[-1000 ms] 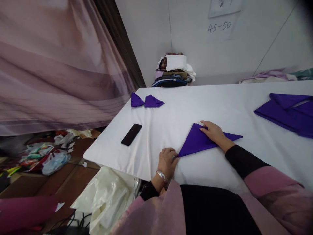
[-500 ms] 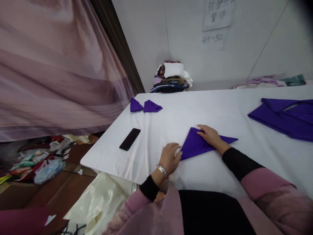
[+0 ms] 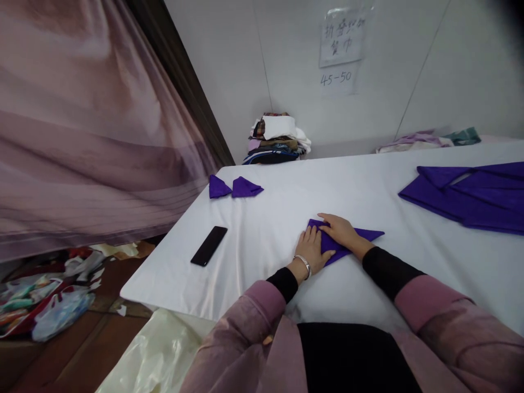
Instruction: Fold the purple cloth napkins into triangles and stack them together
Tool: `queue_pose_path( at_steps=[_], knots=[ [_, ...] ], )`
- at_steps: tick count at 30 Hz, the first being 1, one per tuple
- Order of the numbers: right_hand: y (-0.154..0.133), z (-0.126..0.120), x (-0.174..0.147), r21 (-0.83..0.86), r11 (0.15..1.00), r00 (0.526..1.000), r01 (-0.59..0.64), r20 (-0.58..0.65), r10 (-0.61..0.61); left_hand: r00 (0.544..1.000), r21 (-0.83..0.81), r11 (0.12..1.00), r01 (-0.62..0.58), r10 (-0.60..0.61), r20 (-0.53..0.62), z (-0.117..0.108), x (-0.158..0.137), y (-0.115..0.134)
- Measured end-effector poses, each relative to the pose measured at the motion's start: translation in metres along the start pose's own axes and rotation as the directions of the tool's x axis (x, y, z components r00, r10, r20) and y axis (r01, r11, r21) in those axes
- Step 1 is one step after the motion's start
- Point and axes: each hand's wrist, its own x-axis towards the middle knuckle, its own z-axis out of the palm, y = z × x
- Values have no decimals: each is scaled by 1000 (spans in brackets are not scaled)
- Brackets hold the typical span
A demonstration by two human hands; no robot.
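Observation:
A purple cloth napkin (image 3: pixel 336 254), folded to a pointed shape, lies on the white-covered table (image 3: pixel 262 234) in front of me. My left hand (image 3: pixel 310 248), with a bracelet at the wrist, rests flat on the napkin's left part, fingers stretched out. My right hand (image 3: pixel 338 229) lies over its upper middle, fingers extended and close to the left fingertips. To the right of that hand the napkin's thin point shows. Both hands cover much of the cloth, so the folds under them are hidden.
Two folded purple napkins (image 3: pixel 246 187) stand at the back left. A black phone (image 3: pixel 209 246) lies left of my hands. More purple cloths (image 3: pixel 470 199) lie at the right. Behind the table is a clothes stack (image 3: pixel 278 136); a pink curtain (image 3: pixel 90 125) hangs left.
My left hand has moved right and forward from the napkin's left corner onto the cloth and now lies flat. The napkin's left side is now covered. My right hand stays on the cloth.

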Motion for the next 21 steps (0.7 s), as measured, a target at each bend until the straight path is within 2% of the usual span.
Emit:
queue_pose_path(
  at_steps=[5,9,14,19,21],
  knots=[
    [2,4,2,40,999,1000,6,-25,-5,1000,28,1000,-3,3,11,-7,1,1],
    [6,7,3,40,999,998,1,-56,1,998,47,997,-61,60,28,-13,9,7],
    [1,1,2,13,1000,995,-20,-100,21,998,60,997,-54,52,35,-2,17,3],
    [-3,-9,-9,-61,984,968,164,-182,-173,999,96,994,-44,41,36,5,19,-2],
    [7,-14,-14,-127,978,969,167,-163,-187,999,111,993,-48,45,28,5,19,-3]
  ],
)
